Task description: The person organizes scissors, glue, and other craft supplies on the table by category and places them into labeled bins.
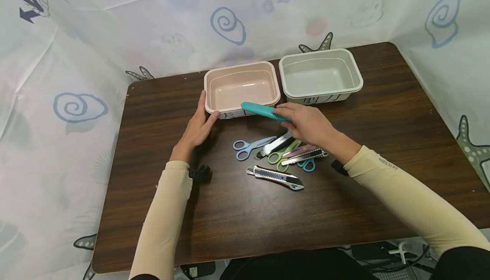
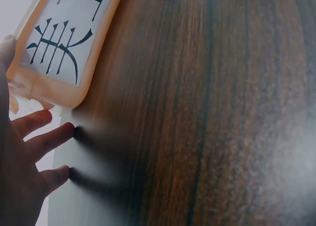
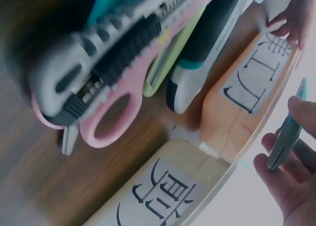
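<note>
My left hand [image 1: 196, 129] rests against the left end of a pink plastic bin [image 1: 239, 92], thumb at the front corner and fingers spread fairly straight. In the left wrist view, the fingers [image 2: 49, 139] extend beside the bin's labelled wall [image 2: 61, 43]. A slim teal utility knife [image 1: 257, 109] is pinched between the thumb and fingers of my right hand [image 1: 310, 124], its far end over the pink bin's front rim. Below that hand lies a pile holding blue scissors [image 1: 250, 146], green scissors [image 1: 277, 156], pink scissors [image 3: 116, 117] and a white-and-black cutter [image 1: 273, 144].
A pale grey bin [image 1: 319, 78] with a labelled front stands right of the pink one. Nearer me, a silver-and-black utility knife [image 1: 275, 177] lies apart from the pile. Another silver cutter [image 1: 304, 156] tops the pile, with teal scissors handles [image 1: 307, 165] under it. Brown wood table [image 1: 229, 220] surrounds them.
</note>
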Demonstrator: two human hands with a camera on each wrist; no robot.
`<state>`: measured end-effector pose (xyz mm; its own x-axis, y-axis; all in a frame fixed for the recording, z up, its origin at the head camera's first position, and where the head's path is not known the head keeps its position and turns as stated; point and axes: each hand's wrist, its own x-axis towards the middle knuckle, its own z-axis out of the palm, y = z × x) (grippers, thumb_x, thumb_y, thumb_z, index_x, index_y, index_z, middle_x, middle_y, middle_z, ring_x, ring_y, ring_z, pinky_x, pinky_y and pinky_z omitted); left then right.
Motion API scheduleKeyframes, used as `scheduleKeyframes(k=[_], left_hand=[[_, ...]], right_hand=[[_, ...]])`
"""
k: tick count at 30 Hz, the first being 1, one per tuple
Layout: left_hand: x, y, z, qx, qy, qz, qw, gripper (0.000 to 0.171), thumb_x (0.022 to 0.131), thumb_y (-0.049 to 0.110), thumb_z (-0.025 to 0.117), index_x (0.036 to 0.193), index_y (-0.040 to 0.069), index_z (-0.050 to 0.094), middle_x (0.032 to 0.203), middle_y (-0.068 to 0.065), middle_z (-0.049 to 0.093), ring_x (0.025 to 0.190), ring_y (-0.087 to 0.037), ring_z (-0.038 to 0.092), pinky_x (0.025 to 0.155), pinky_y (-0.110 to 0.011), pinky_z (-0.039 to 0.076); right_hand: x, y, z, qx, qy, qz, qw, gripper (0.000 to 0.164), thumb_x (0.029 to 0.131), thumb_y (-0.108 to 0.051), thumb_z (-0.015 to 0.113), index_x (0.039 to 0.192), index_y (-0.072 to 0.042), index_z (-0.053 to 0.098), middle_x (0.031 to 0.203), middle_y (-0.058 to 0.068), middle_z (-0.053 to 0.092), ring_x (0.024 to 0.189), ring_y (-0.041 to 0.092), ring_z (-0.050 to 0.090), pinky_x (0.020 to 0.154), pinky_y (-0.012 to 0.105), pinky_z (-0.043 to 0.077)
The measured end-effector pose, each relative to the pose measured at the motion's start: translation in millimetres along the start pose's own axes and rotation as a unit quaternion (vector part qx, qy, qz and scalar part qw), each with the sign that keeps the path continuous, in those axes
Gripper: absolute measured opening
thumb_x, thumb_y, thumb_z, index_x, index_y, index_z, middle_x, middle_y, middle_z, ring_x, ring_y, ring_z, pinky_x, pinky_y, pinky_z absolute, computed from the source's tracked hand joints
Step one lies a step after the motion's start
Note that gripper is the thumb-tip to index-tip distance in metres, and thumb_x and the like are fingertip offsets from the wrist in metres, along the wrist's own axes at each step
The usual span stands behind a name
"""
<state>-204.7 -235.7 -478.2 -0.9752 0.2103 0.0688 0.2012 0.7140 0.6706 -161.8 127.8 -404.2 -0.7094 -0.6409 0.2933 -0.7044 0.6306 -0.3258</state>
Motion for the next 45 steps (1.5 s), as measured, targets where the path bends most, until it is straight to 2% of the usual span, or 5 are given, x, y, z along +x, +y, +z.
scheduleKeyframes(k=[11,26,33,41,45], left_hand=[[-1.7,2.0,-1.7,0.002,-0.002,-0.004,1.0,0.08,0.099,0.06,0.042,0.157,0.036,-0.008,0.163,0.0,0.012,0.143,-0.031,0.026,0.111,-0.054,0.024],[-0.6,1.8,2.0,-0.001,-0.002,0.003,1.0,0.081,0.1,0.056,0.042,0.158,0.027,-0.006,0.163,-0.001,0.011,0.143,-0.031,0.027,0.111,-0.053,0.024],[-0.1,1.6,2.0,-0.001,-0.003,0.004,1.0,0.08,0.1,0.055,0.043,0.158,0.03,-0.007,0.163,-0.001,0.011,0.143,-0.032,0.026,0.111,-0.054,0.023],[0.1,1.5,1.0,-0.002,0.003,-0.003,1.0,0.08,0.099,0.058,0.042,0.157,0.035,-0.008,0.163,-0.003,0.014,0.142,-0.033,0.029,0.111,-0.054,0.025],[0.7,0.7,1.4,-0.003,0.002,0.001,1.0,0.08,0.1,0.057,0.043,0.158,0.031,-0.007,0.163,-0.001,0.013,0.143,-0.03,0.028,0.112,-0.052,0.024]], right_hand=[[28,7,-2,-0.034,-0.028,0.045,0.998,0.037,0.095,-0.004,0.061,0.132,-0.007,0.061,0.13,0.013,0.059,0.114,0.032,0.058,0.088,0.047,0.049],[63,10,12,-0.017,-0.073,0.013,0.997,0.038,0.097,0.0,0.051,0.135,-0.002,0.058,0.128,0.016,0.059,0.116,0.035,0.055,0.1,0.045,0.041],[73,12,18,-0.008,-0.09,-0.004,0.996,0.045,0.088,0.01,0.046,0.13,0.001,0.061,0.124,0.017,0.06,0.115,0.035,0.054,0.101,0.045,0.04],[80,14,22,0.002,-0.096,-0.005,0.995,0.047,0.089,0.009,0.041,0.129,-0.001,0.063,0.125,0.015,0.059,0.114,0.034,0.052,0.101,0.043,0.039],[83,14,25,0.007,-0.109,-0.013,0.994,0.05,0.086,0.01,0.038,0.127,-0.001,0.065,0.125,0.014,0.06,0.114,0.035,0.052,0.1,0.042,0.039]])
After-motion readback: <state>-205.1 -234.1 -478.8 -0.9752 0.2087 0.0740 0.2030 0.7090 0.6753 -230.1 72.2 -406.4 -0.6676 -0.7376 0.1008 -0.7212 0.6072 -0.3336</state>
